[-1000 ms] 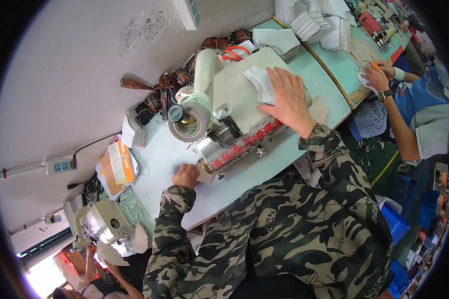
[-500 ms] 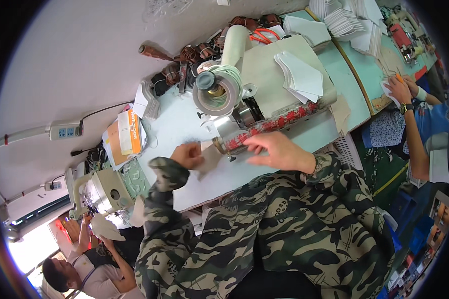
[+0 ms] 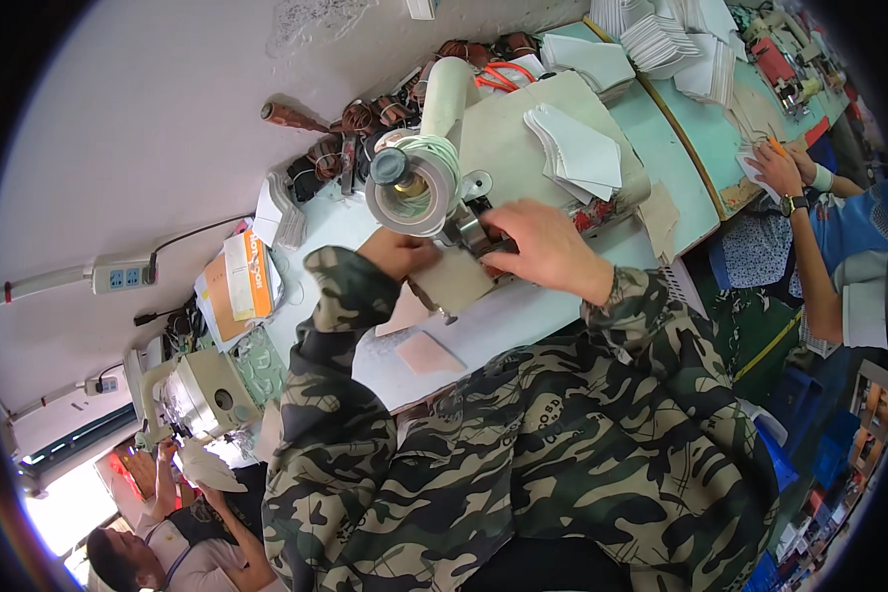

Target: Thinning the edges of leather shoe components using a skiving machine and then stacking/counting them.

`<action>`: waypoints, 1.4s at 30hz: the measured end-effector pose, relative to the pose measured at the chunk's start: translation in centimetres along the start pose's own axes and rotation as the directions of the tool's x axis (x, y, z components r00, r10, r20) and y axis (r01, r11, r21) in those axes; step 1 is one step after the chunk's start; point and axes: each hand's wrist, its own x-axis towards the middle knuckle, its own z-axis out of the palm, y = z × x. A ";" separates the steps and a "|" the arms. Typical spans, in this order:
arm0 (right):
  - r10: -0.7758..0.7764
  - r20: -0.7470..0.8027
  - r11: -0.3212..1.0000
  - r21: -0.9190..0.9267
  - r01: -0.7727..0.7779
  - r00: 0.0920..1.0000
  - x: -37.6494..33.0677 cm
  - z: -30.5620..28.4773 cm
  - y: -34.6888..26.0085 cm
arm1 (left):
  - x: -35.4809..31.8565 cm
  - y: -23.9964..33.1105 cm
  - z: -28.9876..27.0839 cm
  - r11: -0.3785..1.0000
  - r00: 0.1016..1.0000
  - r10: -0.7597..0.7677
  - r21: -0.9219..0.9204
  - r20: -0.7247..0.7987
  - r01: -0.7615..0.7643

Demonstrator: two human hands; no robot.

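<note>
Both hands are at the front of a cream bench machine (image 3: 503,133) with a metal cylinder (image 3: 472,235). My left hand (image 3: 402,254) is closed at the upper left edge of a flat pale piece (image 3: 454,281), which lies against the machine's front; blur softens its fingertips. To the right, my right hand (image 3: 553,252) reaches over the cylinder, thumb and forefinger apart. Whether its hidden fingers touch the pale piece I cannot tell. Two more flat pieces, one whitish (image 3: 402,311) and one pinkish (image 3: 429,352), lie on the table below my left hand.
White cut pieces (image 3: 574,153) are fanned on the machine's top. More stacks (image 3: 651,39) stand at the back right. Papers (image 3: 242,281) and a second machine (image 3: 202,395) are to the left. A co-worker's hands (image 3: 789,168) work at far right; another person (image 3: 183,543) sits lower left.
My left hand has moved up and right to the machine's front, with the pale piece at its fingers. My right hand has shifted up toward the cylinder. A pinkish piece now shows on the table.
</note>
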 end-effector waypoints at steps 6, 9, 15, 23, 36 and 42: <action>0.051 0.163 0.999 -0.021 -0.048 0.985 0.4 -2.6 1.3 | 0.8 -0.1 2.5 0.958 0.964 0.241 0.190 -0.114 -0.217; -0.063 -0.140 0.998 -0.003 0.064 0.988 0.4 -4.4 2.2 | -3.2 -7.2 4.0 0.984 0.780 0.126 0.179 -0.614 -0.018; -0.129 -0.355 0.965 -0.261 0.034 0.926 -1.8 -5.7 2.8 | -7.9 -18.5 13.0 0.711 0.899 -0.070 0.611 -0.432 0.349; -0.271 0.410 0.890 0.451 0.065 0.871 -3.7 5.5 -2.2 | -8.5 -17.8 12.6 0.890 0.955 0.018 0.441 -0.295 0.119; 0.436 0.155 0.330 0.889 -0.317 0.887 -3.8 4.2 -1.8 | -5.4 -3.3 8.4 0.868 0.998 0.052 -0.495 0.021 -0.035; 0.267 0.467 0.331 0.777 -0.535 0.843 -4.5 4.6 -1.1 | -4.2 -4.6 3.5 0.902 0.984 -0.160 -0.393 0.080 0.179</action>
